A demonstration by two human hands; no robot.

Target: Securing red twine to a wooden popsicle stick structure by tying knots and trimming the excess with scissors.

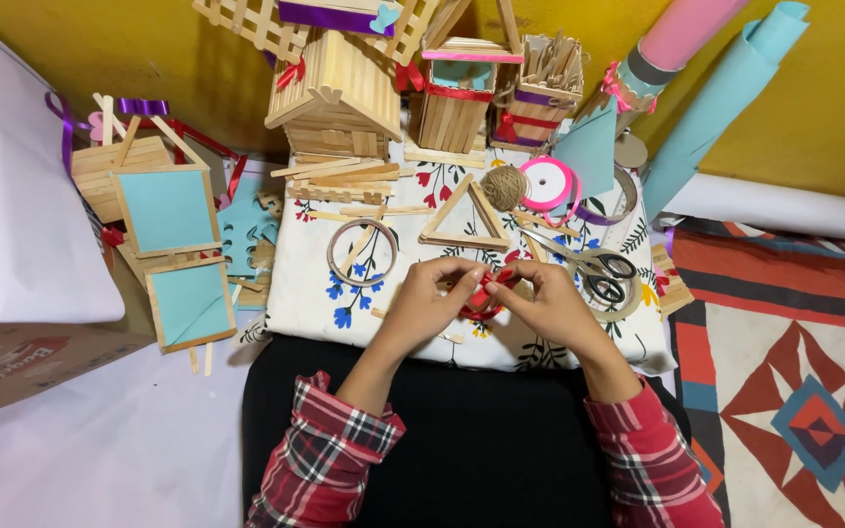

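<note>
A floral cloth (315, 284) is lying over the low table at mid-frame, crowded with stick houses (336, 93), a stick triangle (464, 213) and scissors (589, 266). Just below centre, a red ribbon (486, 293) is being pinched between the left hand (427, 301) and the right hand (548, 305), whose fingertips are being pressed together around it.

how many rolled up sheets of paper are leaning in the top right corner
3: a pink roll leaning at the top, a light blue roll slanting just right of it, and a white roll lying along the wall's foot. More may be hidden out of frame.
</note>
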